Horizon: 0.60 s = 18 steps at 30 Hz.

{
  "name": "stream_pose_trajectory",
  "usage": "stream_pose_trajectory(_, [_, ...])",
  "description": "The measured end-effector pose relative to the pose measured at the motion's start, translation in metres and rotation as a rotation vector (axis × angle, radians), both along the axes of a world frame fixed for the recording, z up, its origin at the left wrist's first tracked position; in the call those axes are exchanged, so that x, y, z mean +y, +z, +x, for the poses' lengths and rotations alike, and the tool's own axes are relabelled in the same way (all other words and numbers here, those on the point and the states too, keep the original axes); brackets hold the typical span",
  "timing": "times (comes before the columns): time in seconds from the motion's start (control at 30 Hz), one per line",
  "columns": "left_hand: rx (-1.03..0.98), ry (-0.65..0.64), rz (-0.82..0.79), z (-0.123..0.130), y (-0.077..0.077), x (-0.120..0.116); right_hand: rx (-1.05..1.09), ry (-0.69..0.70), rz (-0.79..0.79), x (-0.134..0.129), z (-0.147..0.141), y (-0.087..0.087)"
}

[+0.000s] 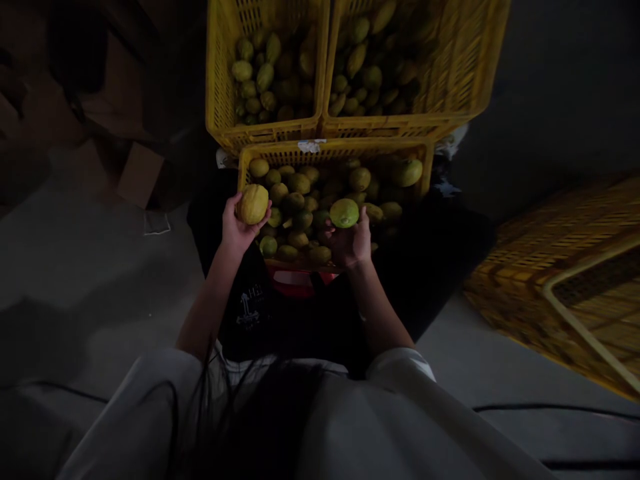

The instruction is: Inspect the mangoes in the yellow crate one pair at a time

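My left hand (244, 220) is closed round a rounded yellow fruit (254, 204) with faint ridges. In my right hand (356, 239) rests a smaller green, lemon-shaped fruit (344, 213), its blunt end facing up at me. Both hands are held above the near yellow crate (336, 148), which contains many loose green and yellow fruits (299, 183). The fruit's exact kind is hard to tell in the dim light. Fingers of the right hand are partly hidden in shadow beneath its fruit.
Two yellow crates, left (216, 73) and right (480, 60), stand behind the near one with similar fruit inside. A yellow slatted crate (520, 267) lies at the right. Cardboard (141, 175) is on the floor at left. Dark cables (555, 407) cross the floor.
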State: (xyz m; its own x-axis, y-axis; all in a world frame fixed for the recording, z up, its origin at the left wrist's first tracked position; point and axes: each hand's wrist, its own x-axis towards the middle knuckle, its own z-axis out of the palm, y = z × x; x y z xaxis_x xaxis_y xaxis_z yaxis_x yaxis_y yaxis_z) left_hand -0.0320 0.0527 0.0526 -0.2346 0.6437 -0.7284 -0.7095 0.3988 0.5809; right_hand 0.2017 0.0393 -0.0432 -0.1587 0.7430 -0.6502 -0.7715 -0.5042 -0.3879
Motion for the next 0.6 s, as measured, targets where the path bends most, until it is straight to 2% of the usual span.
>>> stream_pose_trajectory(0.33, [0.019, 0.035, 0.015, -0.0017, -0.0094, 0.002, -0.039, 0.016, 0.021, -0.0029, -0.0028, 0.0044])
stream_pose_trajectory(0.6, [0.041, 0.067, 0.021, 0.004, -0.002, 0.0036, -0.057, -0.04, 0.008, -0.004, -0.0026, -0.0005])
